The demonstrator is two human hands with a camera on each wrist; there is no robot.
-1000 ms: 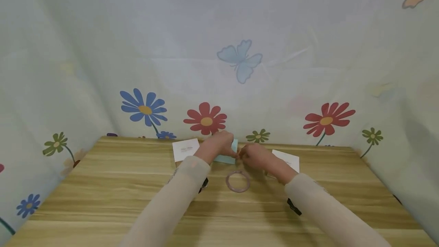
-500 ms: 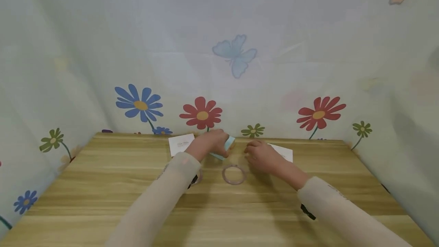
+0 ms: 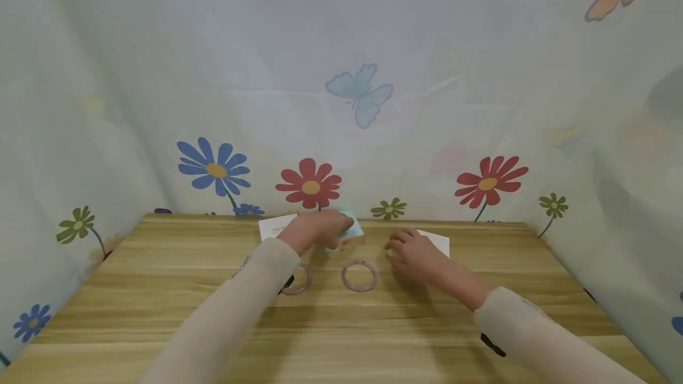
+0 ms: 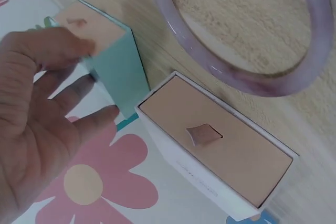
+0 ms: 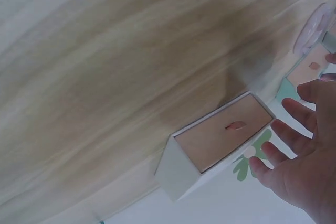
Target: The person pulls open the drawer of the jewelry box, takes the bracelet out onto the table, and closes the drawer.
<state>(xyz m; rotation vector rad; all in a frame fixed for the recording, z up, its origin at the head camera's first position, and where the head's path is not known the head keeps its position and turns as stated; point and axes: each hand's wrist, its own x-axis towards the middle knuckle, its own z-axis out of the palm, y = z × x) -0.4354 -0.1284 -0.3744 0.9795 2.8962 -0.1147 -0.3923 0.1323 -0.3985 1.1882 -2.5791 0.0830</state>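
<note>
My left hand (image 3: pixel 322 230) lies at the left part of a mint-green drawer box (image 4: pixel 123 77), its thumb over the tan front and its other fingers loosely extended along the box. In the left wrist view the thumb is blurred; firm contact cannot be told. My right hand (image 3: pixel 418 256) is beside the right white drawer box (image 5: pixel 226 132), fingers spread and slightly bent, holding nothing. A left white drawer box (image 4: pixel 215 135) with a tan front and small pull tab stands next to the mint one. A lilac bangle (image 3: pixel 359 276) lies flat in front of the mint box.
A second lilac bangle (image 3: pixel 305 280) lies partly behind my left sleeve (image 3: pixel 235 301). The boxes stand near the back edge of the wood-grain table (image 3: pixel 341 342). Behind it hangs a white curtain (image 3: pixel 267 105) printed with flowers and butterflies.
My right hand has drawn away from the mint box to the right. The mint box has shifted and turned under my left hand, and its tan front now shows in the head view.
</note>
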